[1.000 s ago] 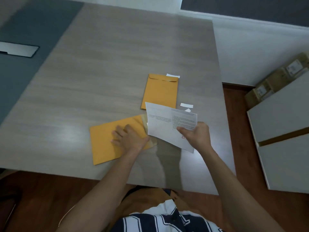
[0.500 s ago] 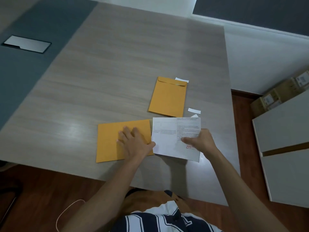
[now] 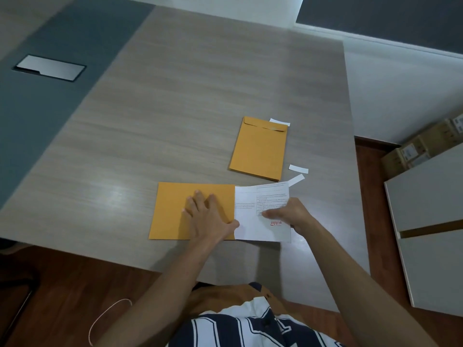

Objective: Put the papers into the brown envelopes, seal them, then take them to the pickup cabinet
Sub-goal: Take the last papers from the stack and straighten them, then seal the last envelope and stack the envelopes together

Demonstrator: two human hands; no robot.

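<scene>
A brown envelope (image 3: 170,211) lies flat near the table's front edge, its mouth to the right. My left hand (image 3: 208,216) presses on it with spread, straight fingers. A white printed paper (image 3: 250,221) sticks partway out of that mouth. My right hand (image 3: 288,214) pinches the paper's right part, thumb on top. A second brown envelope (image 3: 259,146), flap folded down, lies further back.
Three small white paper strips (image 3: 298,169) lie around the far envelope. The wood-grain table (image 3: 175,108) ends just below my hands. A metal cable hatch (image 3: 50,67) sits at the left. White cabinets (image 3: 431,209) and cardboard boxes (image 3: 423,146) stand on the right.
The paper came down from a raised tilt to lie flat and slid left into the envelope's mouth. My left hand stayed pressed on the envelope.
</scene>
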